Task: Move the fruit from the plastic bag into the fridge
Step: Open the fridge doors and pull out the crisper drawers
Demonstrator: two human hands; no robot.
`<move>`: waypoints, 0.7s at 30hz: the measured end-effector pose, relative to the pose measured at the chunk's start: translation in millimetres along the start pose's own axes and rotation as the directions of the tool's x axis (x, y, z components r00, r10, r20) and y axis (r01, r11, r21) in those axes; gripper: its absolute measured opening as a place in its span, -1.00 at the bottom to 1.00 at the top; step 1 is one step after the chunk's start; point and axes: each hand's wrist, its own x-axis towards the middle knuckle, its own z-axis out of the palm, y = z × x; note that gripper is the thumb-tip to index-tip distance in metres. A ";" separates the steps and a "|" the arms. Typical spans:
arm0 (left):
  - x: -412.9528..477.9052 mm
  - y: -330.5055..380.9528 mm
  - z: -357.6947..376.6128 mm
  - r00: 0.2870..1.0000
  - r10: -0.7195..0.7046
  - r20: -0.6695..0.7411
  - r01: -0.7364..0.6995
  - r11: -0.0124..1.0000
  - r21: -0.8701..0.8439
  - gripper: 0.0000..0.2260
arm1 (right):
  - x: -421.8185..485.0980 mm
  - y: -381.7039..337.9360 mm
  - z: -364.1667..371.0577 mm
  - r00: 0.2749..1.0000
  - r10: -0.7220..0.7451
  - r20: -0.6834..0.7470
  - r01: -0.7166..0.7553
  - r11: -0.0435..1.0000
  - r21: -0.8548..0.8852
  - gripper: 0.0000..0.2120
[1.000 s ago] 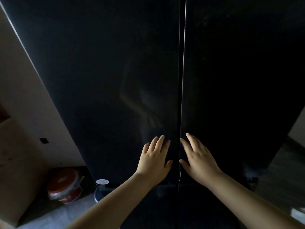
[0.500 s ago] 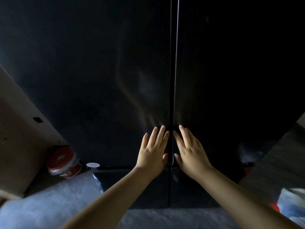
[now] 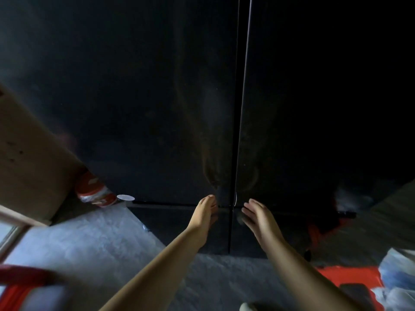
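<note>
A tall black fridge [image 3: 157, 97] with two doors fills the view, and both doors are closed along the centre seam. My left hand [image 3: 203, 217] reaches to the lower edge of the left door beside the seam, fingers extended, fingertips at the door. My right hand [image 3: 258, 217] hovers just right of the seam at the same height, fingers straight and slightly blurred, holding nothing. A pale plastic bag [image 3: 397, 268] shows at the far right edge on the floor. No fruit is visible.
A red and white tub [image 3: 94, 190] sits on the floor left of the fridge, beside a brown cardboard box [image 3: 29, 167]. A red object [image 3: 350, 277] lies at the lower right. A red blurred item [image 3: 20, 286] is at the lower left. The floor is grey.
Both hands have come off the flat door faces and dropped to the lower edge of the doors. The view has tilted downward, showing more floor.
</note>
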 end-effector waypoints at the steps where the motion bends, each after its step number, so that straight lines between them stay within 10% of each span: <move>1: 6.3 -1.8 0.0 0.996 -0.083 0.024 0.086 0.977 -0.197 -0.77 | 5.4 2.4 -0.5 0.998 0.069 0.004 -0.069 0.989 0.133 -0.63; 6: 32.9 -15.9 -7.2 0.968 -0.238 0.076 0.235 0.762 -0.604 -0.45 | 26.8 9.2 -1.3 0.967 0.254 0.019 -0.237 0.873 0.427 -0.48; 21: 75.8 -35.3 1.6 0.939 -0.342 -0.032 0.202 0.625 -0.754 -0.36 | 56.6 20.9 9.8 0.942 0.312 -0.126 -0.175 0.774 0.609 -0.47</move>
